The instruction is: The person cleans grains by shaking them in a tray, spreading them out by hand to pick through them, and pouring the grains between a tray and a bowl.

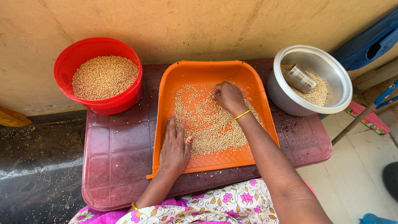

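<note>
A low maroon plastic desk (116,157) stands against a tan wall and carries everything. At its middle lies a wide orange winnowing tray (207,72), its open lip toward the person. On the tray a loose layer of pale round grains (211,132) spreads thin near the top and heaps thicker toward the lower right.

At the desk's left far corner sits a red tub (66,62) holding a full, level bed of the same grain. At the right far corner a steel pot (331,83) holds a smaller amount, with a steel tumbler (300,78) lying tilted on it.

The left hand (175,150) lies flat and open, palm down on the tray's near left part, fingers reaching into the grain. The right hand (227,96) is curled with fingertips pinched down among the scattered grains at the upper middle; whether it holds anything, I cannot tell.

Judging by this, sorting is partway: much grain on the tray remains unpicked.
</note>
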